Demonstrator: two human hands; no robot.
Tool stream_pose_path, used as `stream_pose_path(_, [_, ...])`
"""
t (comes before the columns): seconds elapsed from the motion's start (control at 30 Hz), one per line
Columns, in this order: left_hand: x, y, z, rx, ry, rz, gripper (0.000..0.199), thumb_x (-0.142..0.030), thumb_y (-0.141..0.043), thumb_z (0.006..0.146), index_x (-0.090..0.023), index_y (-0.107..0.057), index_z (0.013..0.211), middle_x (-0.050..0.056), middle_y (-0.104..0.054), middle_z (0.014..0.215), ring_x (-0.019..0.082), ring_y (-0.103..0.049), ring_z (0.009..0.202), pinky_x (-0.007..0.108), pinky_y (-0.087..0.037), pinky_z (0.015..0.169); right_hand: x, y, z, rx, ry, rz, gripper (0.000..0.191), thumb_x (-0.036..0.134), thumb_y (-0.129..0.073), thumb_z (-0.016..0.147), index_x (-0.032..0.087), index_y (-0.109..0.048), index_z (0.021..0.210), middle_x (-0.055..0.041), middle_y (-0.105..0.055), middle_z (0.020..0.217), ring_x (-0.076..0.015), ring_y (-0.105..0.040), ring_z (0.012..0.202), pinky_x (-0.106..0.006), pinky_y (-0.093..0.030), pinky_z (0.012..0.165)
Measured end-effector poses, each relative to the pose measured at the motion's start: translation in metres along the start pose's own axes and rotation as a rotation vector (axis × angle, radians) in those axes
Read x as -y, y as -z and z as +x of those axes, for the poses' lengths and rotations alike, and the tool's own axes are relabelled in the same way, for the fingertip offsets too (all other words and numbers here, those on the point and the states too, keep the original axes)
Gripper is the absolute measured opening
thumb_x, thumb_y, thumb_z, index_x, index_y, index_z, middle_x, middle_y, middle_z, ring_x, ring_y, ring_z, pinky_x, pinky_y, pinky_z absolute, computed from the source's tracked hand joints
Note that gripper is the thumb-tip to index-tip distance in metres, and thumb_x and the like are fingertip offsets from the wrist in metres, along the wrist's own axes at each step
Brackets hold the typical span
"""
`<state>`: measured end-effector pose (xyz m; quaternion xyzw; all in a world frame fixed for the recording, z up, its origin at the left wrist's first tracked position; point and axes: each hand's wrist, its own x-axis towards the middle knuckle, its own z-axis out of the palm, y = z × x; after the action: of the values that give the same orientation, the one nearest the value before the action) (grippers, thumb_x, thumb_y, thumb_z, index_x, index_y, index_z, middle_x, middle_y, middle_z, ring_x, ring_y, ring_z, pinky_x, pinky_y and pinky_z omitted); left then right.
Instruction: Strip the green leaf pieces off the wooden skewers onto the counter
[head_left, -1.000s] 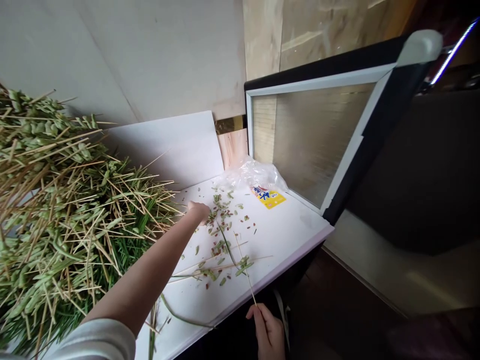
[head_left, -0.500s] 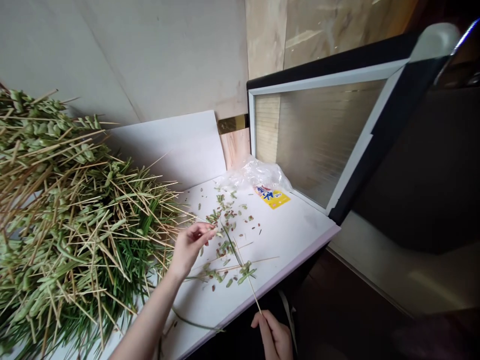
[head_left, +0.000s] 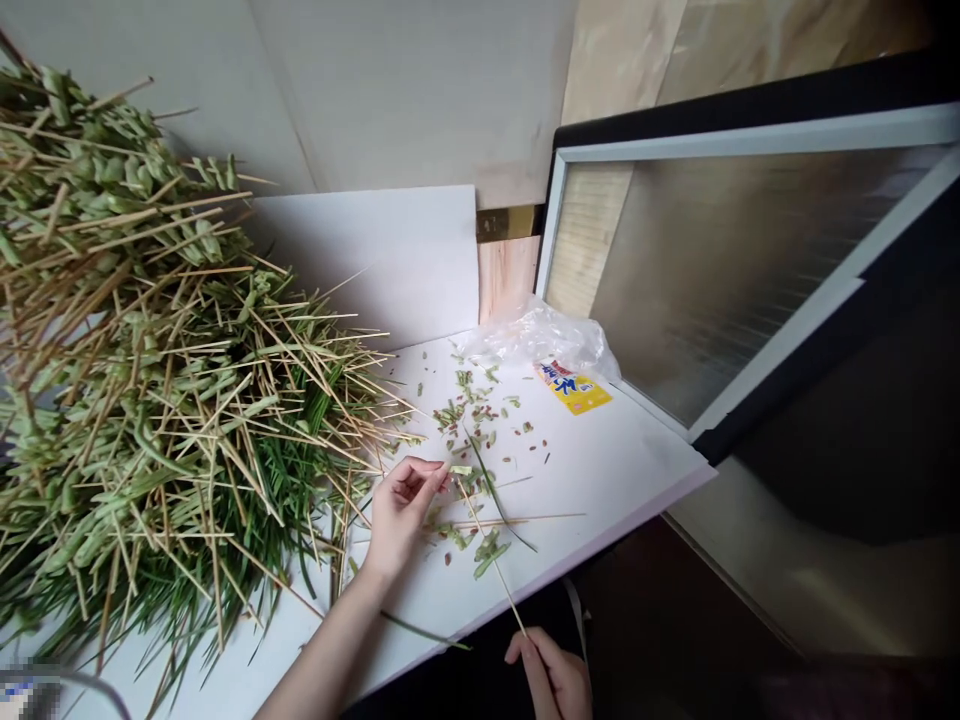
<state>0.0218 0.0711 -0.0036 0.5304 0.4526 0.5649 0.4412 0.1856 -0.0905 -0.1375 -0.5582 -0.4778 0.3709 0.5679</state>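
Note:
My right hand (head_left: pixel 553 672), at the table's front edge, is closed around the lower end of a thin, straw-coloured skewer-like stick (head_left: pixel 510 592). A cluster of green pod-like pieces (head_left: pixel 490 552) sits partway up it. My left hand (head_left: pixel 401 505) is pinched on a small pale green piece (head_left: pixel 461 469), close to the stick's upper tip. Whether the tip pierces that piece cannot be made out. Loose green bits and small reddish-brown bits (head_left: pixel 480 412) lie scattered on the white tabletop beyond. A long green blade (head_left: pixel 491 490) lies beside the stick.
On the left rises a large heap of sticks with green pieces and long green leaves (head_left: pixel 172 400). A clear plastic bag (head_left: pixel 551 335) with a yellow label (head_left: pixel 581 393) lies at the back. A framed glass panel (head_left: pixel 697 270) borders the table's right side; a white board (head_left: pixel 375 265) leans behind.
My left hand has come nearer the stick's upper tip, with the green piece now showing at its fingertips. The right hand keeps its hold. The camera view has shifted, moving the background.

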Motion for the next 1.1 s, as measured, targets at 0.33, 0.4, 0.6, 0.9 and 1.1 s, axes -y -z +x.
stream_pose_path(0.33, [0.000, -0.002, -0.005, 0.003, -0.078, 0.115, 0.022, -0.038, -0.080, 0.080, -0.017, -0.073, 0.081, 0.005, -0.075, 0.080, 0.016, -0.069, 0.072, 0.027, -0.058, 0.071, 0.009, 0.005, -0.001, 0.044, -0.041, 0.013, 0.041, 0.044, -0.046, 0.100, 0.021, -0.064, 0.071, 0.0048, -0.046, 0.058, -0.0113, -0.040, 0.050, -0.029, -0.027, 0.053])
stream_pose_path(0.4, [0.000, -0.002, -0.006, 0.012, -0.092, 0.136, 0.021, -0.037, -0.079, 0.081, -0.017, -0.073, 0.081, 0.005, -0.075, 0.082, 0.016, -0.069, 0.073, 0.027, -0.058, 0.071, 0.010, 0.006, -0.001, 0.048, -0.047, 0.022, 0.040, 0.042, -0.046, 0.100, 0.021, -0.064, 0.071, 0.0048, -0.046, 0.058, -0.0113, -0.040, 0.051, -0.028, -0.028, 0.053])
stream_pose_path(0.6, [0.003, 0.001, -0.007, 0.063, -0.180, 0.282, 0.017, -0.034, -0.073, 0.088, -0.017, -0.075, 0.087, 0.005, -0.077, 0.086, 0.017, -0.072, 0.078, 0.027, -0.058, 0.075, 0.013, 0.008, -0.001, 0.079, -0.093, 0.048, 0.038, 0.042, -0.047, 0.100, 0.021, -0.064, 0.073, 0.0053, -0.044, 0.059, -0.0111, -0.036, 0.052, -0.029, -0.026, 0.054])
stream_pose_path(0.9, [0.004, 0.002, -0.009, 0.247, -0.456, 0.459, 0.010, -0.019, -0.063, 0.095, -0.020, -0.072, 0.093, 0.005, -0.076, 0.092, 0.017, -0.071, 0.087, 0.027, -0.055, 0.081, 0.011, 0.011, -0.001, 0.090, -0.199, 0.082, 0.042, 0.049, -0.046, 0.100, 0.021, -0.064, 0.074, 0.0090, -0.022, 0.056, -0.0106, -0.021, 0.049, -0.030, -0.013, 0.049])
stream_pose_path(1.1, [0.001, -0.006, -0.015, 0.464, -0.430, 0.450, 0.009, -0.018, -0.063, 0.095, -0.019, -0.072, 0.094, 0.005, -0.075, 0.088, 0.016, -0.070, 0.083, 0.026, -0.055, 0.077, 0.004, 0.014, 0.004, 0.100, -0.166, 0.104, 0.044, 0.051, -0.047, 0.099, 0.020, -0.064, 0.073, 0.0089, -0.026, 0.054, -0.0099, -0.024, 0.046, -0.027, -0.015, 0.043])
